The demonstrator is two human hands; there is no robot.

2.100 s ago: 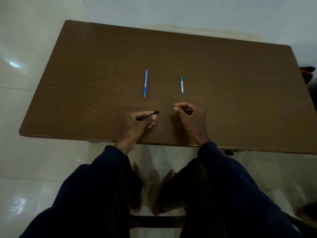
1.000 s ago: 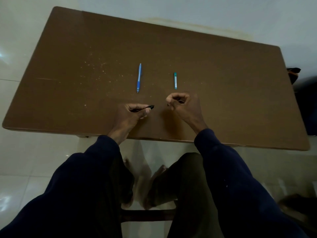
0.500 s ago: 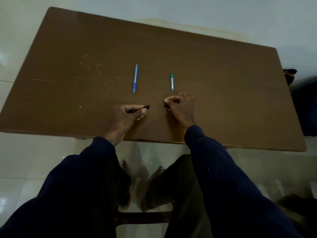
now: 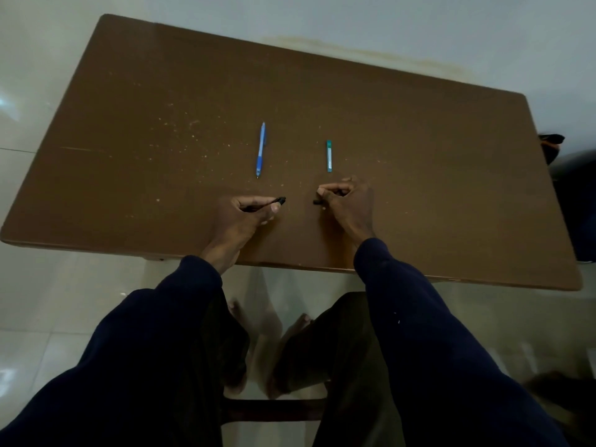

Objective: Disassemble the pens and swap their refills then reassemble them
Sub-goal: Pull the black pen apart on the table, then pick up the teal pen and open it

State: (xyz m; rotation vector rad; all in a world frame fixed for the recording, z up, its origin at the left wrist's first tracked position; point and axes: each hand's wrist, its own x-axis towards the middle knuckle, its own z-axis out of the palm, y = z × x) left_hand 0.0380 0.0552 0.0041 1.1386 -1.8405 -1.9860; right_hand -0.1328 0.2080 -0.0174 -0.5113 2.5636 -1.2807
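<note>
Pens: one whole, one in parts, all on or just above the brown table (image 4: 129, 130).

Left hand (image 4: 245, 217): rests on the tabletop near the front edge. Its fingers are curled round a dark pen part (image 4: 274, 202), with the thumb lying along it. The part is thin. Its thicker end sticks out past the thumb tip, toward the other hand.

Right hand (image 4: 348, 204): knuckles up, fingers curled tight. Thumb and forefinger pinch a small dark piece (image 4: 317, 201). Only its tip shows, poking out toward the left grip. It is too small and dark to tell which part it is.

The two dark ends face each other across a short gap at about the same level. They do not touch.

Blue pen (image 4: 260, 150): lies flat beyond the left grip and looks whole. Its tip points back toward the person and sits near the left knuckles but clear of them. Neither hand touches it.

Teal barrel piece (image 4: 329, 155): shorter than the blue pen and lying flat just beyond the right grip. It is roughly parallel to the blue pen. Its near end is close to the right knuckles, with a small gap between.

Pale specks (image 4: 180, 124) are scattered on the tabletop beyond and outward of the left grip.

Dark blue sleeves (image 4: 419, 317) cover both forearms down to the wrists.

Bare feet (image 4: 300, 321) show on the pale floor under the near table edge, below both grips.
</note>
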